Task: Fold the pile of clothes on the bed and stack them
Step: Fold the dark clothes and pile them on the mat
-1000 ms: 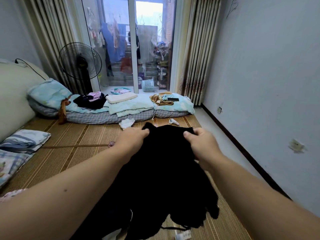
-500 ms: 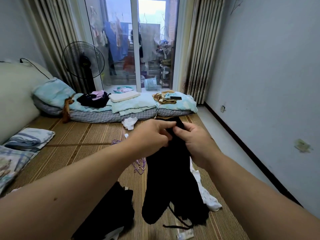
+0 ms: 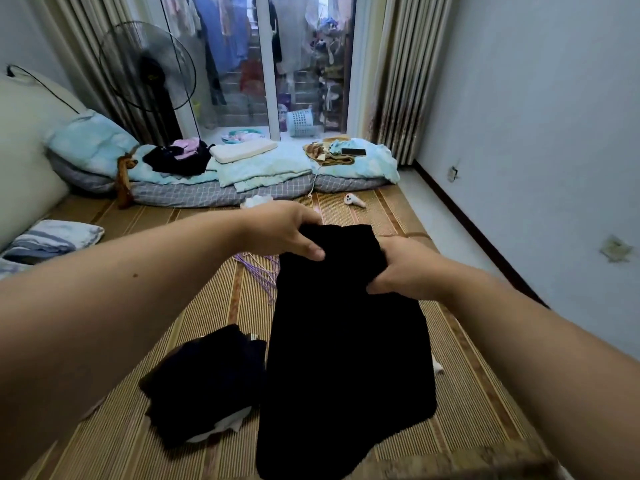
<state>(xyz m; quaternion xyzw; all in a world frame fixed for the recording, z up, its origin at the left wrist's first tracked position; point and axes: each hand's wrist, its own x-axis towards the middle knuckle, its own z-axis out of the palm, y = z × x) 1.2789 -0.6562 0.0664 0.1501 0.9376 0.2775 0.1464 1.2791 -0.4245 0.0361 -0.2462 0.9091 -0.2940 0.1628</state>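
Nearest the person, the loose lower end of a black garment (image 3: 346, 348) spreads wide over the woven mat (image 3: 460, 420) that covers the bed; whether that end rests on the mat or hangs just above it cannot be told. Just to its left, touching or nearly so, sits a dark pile (image 3: 207, 382) of clothes not yet folded, with a scrap of white showing under its near edge. The garment's long axis runs straight away from the person, narrowing toward its far end, where both hands hold it. The right hand (image 3: 408, 268) is the nearer one, its fingers curled round the right edge a little below the top. The left hand (image 3: 284, 233) reaches further out and pinches the far left corner, thumb on top of the cloth. So the cloth lies between and below the hands, and any fold would likely bring this held end back toward the person along that axis. Beyond the left hand some purple hangers (image 3: 256, 271) lie on the mat, and at the far end is rolled bedding (image 3: 263, 171) with a standing fan (image 3: 149, 67) behind it.
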